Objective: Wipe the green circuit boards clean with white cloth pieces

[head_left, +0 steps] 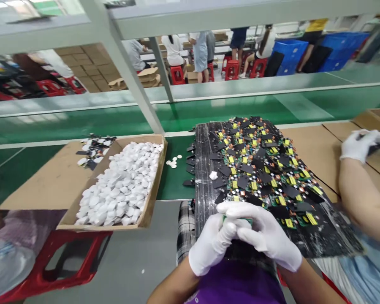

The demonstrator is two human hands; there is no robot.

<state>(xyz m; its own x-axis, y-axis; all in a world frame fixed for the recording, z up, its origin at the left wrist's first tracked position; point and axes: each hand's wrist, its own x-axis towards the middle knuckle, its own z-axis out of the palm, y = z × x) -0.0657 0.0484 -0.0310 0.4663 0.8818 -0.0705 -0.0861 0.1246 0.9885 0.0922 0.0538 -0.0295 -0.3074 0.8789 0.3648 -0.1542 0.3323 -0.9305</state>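
Both my hands wear white gloves and meet at the near edge of a black board (205,169). My left hand (213,240) is closed round a small green circuit board (248,220), mostly hidden by the fingers. On the same piece my right hand (266,236) is closed from the other side, fingertips touching the left ones. Rows of circuit boards (253,185) with yellow parts and black flaps lie on the black board beyond my hands. A small white lump (213,175) sits near its left side.
Left stands a cardboard tray (159,185) heaped with white pieces (123,185); a few white discs (173,162) lie beside it. Farther left, assembled pieces (96,150) rest on cardboard (47,177). At right, a co-worker's gloved hand (359,145) holds something dark. A metal post (129,71) rises ahead.
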